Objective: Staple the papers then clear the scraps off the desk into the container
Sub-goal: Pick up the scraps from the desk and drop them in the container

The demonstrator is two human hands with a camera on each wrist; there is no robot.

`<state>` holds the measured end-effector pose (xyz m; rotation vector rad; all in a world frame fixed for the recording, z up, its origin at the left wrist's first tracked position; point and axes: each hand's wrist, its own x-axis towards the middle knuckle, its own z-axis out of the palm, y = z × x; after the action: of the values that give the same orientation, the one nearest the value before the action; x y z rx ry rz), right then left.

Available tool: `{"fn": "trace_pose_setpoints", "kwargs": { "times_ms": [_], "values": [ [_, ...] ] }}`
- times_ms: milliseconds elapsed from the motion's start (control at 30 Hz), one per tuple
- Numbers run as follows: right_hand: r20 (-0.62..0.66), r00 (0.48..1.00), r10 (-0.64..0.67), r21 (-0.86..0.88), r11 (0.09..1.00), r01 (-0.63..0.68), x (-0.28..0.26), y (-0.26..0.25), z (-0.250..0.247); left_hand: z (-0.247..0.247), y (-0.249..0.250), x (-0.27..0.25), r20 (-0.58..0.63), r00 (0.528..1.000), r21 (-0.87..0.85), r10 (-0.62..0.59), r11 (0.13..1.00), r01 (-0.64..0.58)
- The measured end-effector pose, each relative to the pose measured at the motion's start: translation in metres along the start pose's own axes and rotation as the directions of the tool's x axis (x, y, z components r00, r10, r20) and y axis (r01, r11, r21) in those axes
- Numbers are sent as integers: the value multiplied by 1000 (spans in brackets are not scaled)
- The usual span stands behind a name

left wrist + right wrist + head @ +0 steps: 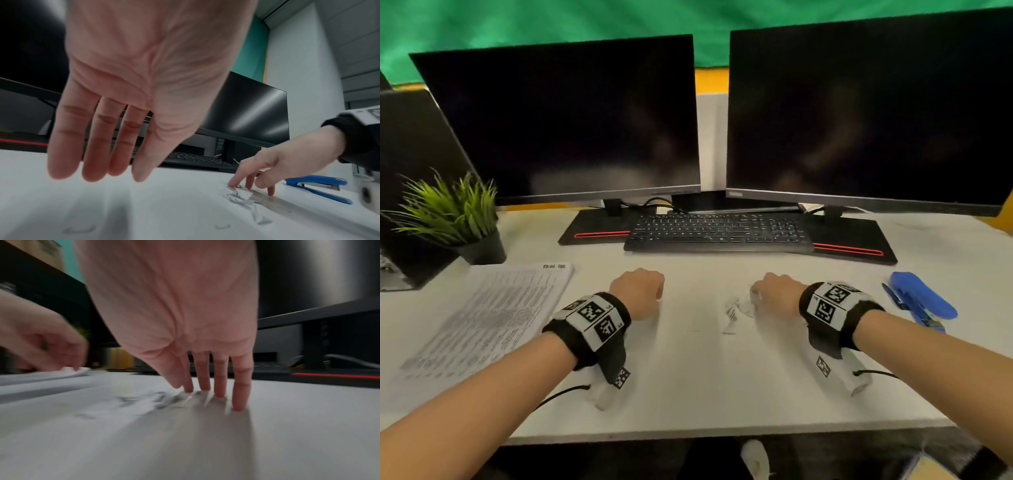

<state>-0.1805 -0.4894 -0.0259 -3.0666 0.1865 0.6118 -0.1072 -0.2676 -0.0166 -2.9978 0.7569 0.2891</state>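
Observation:
Small crumpled white paper scraps (732,311) lie on the white desk (688,383) in front of the keyboard. My right hand (770,294) is over their right end, its fingers (239,395) straight with the tips on the desk and against the scraps (148,402). My left hand (640,291) hovers further left, holding nothing, with fingers (61,154) straight and loose above the desk. A stack of printed papers (493,315) lies at the left. The blue stapler (921,301) rests to the right of my right wrist. A loose staple (223,226) lies on the desk.
Two dark monitors (571,120) and a black keyboard (719,233) fill the back of the desk. A potted green plant (448,212) stands at the back left beside a black stand. Unclear objects (928,469) show below the desk's front edge.

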Motion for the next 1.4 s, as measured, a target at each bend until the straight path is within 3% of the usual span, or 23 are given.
{"fn": "trace_pose_setpoints", "kwargs": {
  "times_ms": [100, 200, 433, 567, 667, 733, 833, 900, 1000, 1100, 1167, 1300, 1400],
  "values": [
    [6, 997, -80, 79, 994, 79, 1, -7, 3, 4, -20, -10, 43, 997, -13, -70, 997, 70],
    [-57, 998, -18, 132, 991, 25, 5, 1, -11, 10, -33, -21, 102, 991, 10, -90, 996, 90],
    [27, 999, -38, -37, 999, 39, 6, -9, -4, 38, 3, -40, 339, 938, 40, -73, 997, 63],
    [65, 995, -75, -4, 997, 76, -12, -16, 11, 41, 51, -28, 278, 960, -11, 37, 999, -35],
    [27, 995, -94, 127, 988, 90, -26, -5, 20, 38, 90, -20, 266, 955, -17, 130, 991, -130],
    [-42, 998, -45, 212, 976, 53, -32, 11, 19, 30, 109, -20, 242, 945, -45, 222, 975, -218],
    [-76, 989, 125, 233, 967, -105, -37, 34, 16, 15, 120, -21, 209, 913, -146, 351, 934, -326],
    [-43, 986, 160, 179, 972, -150, -39, 38, 19, 10, 116, -18, 154, 927, -140, 341, 937, -321],
    [-5, 997, 77, 133, 988, -76, -37, 27, 28, 8, 101, -17, 71, 968, -117, 242, 966, -233],
    [-4, 998, -57, 228, 972, 57, -36, 9, 30, 14, 87, -25, 183, 964, -192, 193, 969, -157],
    [-44, 997, -62, 289, 955, 72, -40, 7, 25, 23, 85, -25, 237, 954, -228, 183, 965, -128],
    [-144, 988, 48, 266, 964, -8, -45, 22, 22, 25, 93, -8, 212, 953, -263, 218, 952, -160],
    [-75, 997, -21, 230, 972, 38, -45, 26, 31, 18, 99, 9, 138, 959, -220, 247, 952, -213]
  ]
}}
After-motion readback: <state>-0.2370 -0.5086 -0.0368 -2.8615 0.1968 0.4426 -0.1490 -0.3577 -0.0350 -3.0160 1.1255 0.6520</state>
